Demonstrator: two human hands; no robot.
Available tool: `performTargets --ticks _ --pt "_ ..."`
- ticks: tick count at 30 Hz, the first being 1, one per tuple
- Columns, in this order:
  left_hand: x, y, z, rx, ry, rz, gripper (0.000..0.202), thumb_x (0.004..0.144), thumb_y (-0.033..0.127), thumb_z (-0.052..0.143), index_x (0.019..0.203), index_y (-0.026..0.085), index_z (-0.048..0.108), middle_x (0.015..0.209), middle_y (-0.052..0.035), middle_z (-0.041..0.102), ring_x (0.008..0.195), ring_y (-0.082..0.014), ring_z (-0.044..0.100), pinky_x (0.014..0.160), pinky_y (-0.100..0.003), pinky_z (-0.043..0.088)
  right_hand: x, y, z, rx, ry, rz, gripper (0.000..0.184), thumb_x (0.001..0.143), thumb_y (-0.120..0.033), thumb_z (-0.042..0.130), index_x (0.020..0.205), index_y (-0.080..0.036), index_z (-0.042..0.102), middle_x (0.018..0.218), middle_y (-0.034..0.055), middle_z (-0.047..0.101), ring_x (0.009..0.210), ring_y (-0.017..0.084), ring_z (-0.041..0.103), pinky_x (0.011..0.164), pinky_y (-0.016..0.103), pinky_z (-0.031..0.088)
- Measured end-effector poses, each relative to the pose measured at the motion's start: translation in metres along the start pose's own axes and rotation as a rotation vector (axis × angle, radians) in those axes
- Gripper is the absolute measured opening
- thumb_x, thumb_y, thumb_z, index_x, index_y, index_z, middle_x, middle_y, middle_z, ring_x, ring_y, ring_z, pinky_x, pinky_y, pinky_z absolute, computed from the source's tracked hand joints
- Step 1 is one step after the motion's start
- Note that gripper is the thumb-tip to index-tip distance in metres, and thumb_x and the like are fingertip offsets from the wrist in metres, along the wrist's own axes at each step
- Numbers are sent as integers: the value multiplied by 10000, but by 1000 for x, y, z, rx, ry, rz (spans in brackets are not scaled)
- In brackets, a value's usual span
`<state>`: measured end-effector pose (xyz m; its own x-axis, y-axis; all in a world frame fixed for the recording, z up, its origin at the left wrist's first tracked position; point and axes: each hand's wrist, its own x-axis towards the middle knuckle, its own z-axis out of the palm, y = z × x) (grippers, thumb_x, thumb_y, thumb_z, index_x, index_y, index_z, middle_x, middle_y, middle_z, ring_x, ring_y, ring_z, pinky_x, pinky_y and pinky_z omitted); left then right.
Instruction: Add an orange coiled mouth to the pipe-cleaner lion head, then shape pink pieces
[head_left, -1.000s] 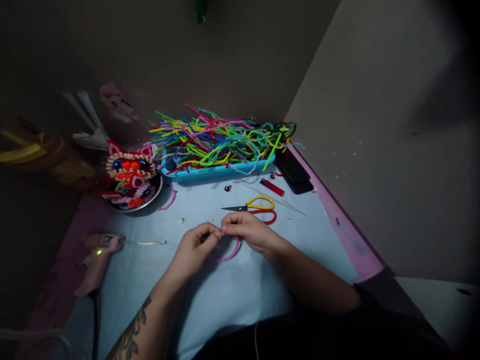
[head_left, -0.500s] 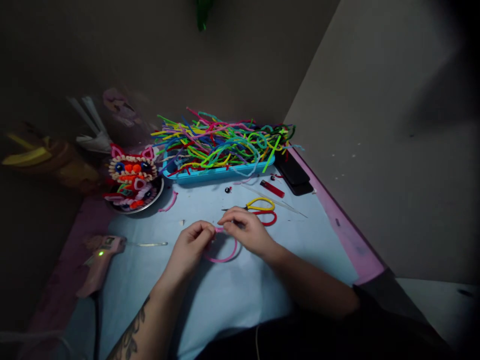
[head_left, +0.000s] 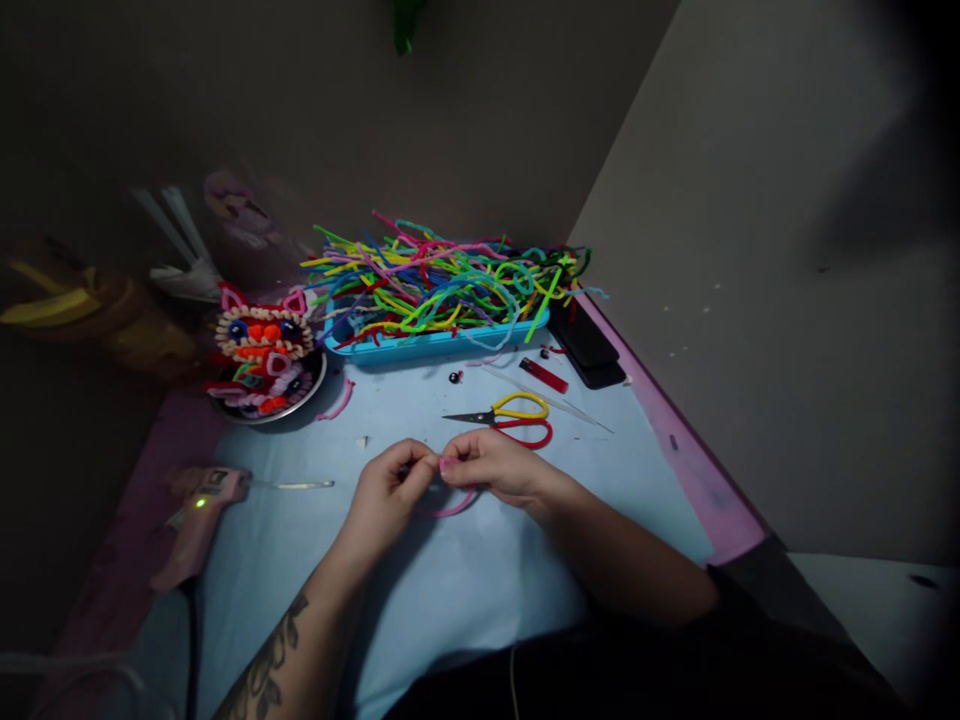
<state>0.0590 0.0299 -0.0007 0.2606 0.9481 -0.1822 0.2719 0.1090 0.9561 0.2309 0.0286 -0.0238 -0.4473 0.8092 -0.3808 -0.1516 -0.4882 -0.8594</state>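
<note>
A pink pipe cleaner (head_left: 452,508), bent into a loop, hangs below my fingertips over the light-blue table cover. My left hand (head_left: 390,492) pinches it between thumb and forefinger. Close against it, my right hand (head_left: 499,468) also pinches the pipe cleaner, and a bit of pink shows at the thumb tip. The fingers partly hide the upper part of the loop. Just beyond my right hand lie scissors (head_left: 523,430) with one yellow and one red handle, blades pointing left.
Behind stands a blue tray (head_left: 450,345) heaped with colourful pipe cleaners. A bowl (head_left: 304,405) holds fuzzy animal figures at left, near a pink glue gun (head_left: 196,530) with a lit green light. A red lighter (head_left: 544,376) and a black phone (head_left: 589,350) lie at right.
My right hand has come down and closed on the pink pipe cleaner beside my left fingertips. The loop sits partly hidden and looks flatter; more of the scissors shows.
</note>
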Motion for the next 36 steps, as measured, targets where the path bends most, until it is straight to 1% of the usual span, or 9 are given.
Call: performTargets --ticks 3,6,9,14,17,20,25,29,36 --pt "1 -2 1 -76 17 -61 183 709 349 632 645 179 646 611 6 587 602 -144 490 586 -261 377 -1 1 3 -251 139 -167 225 696 -324 755 646 -168 601 605 -35 558 586 104 492 574 247 363" --pt "2 -5 3 -234 32 -180 170 659 330 640 610 168 626 556 24 539 531 -111 433 527 -242 337 -4 0 4 -688 285 -524 134 792 -228 674 675 -187 625 730 17 624 740 160 562 704 304 418" --pt "3 -7 4 -375 29 -285 161 624 313 646 588 162 605 530 27 526 489 -94 412 483 -231 323 -8 -3 2 -1014 288 -787 131 874 -195 603 752 -201 651 793 44 668 825 194 570 788 349 410" --pt "4 -6 4 -518 -49 -421 187 582 310 699 598 148 608 522 27 512 468 -80 401 441 -213 292 -11 -7 3 -1273 331 -826 173 924 -197 535 807 -202 662 870 74 691 878 220 554 808 384 376" --pt "4 -6 2 -536 -41 -407 187 614 317 701 605 157 605 548 20 523 496 -91 421 480 -227 340 -8 -6 2 -1116 373 -763 130 906 -213 577 808 -201 662 881 70 677 906 214 558 844 376 393" --pt "4 -4 -1 -373 56 -211 172 679 323 681 620 172 625 603 8 560 577 -119 473 572 -250 390 -4 -5 -1 -808 408 -550 93 835 -249 665 766 -188 651 799 25 624 805 171 560 759 311 425" --pt "1 -2 -4 -63 83 7 173 745 344 650 659 194 651 642 -6 606 638 -163 524 623 -275 400 0 -4 -3 -267 197 -194 265 766 -413 707 736 -155 654 628 -35 555 608 109 485 597 250 373" --pt "-2 -3 -2 111 31 102 175 817 337 602 741 198 676 719 -33 664 681 -185 571 646 -287 413 1 -2 -1 -30 172 -167 293 686 -420 767 706 -145 667 632 -26 597 617 99 511 639 252 390" --pt "-3 -7 1 224 37 187 178 849 338 603 806 188 690 781 -48 690 721 -189 602 677 -284 429 3 4 2 -10 215 -181 254 674 -376 776 750 -152 685 687 -10 644 658 117 566 682 272 431"
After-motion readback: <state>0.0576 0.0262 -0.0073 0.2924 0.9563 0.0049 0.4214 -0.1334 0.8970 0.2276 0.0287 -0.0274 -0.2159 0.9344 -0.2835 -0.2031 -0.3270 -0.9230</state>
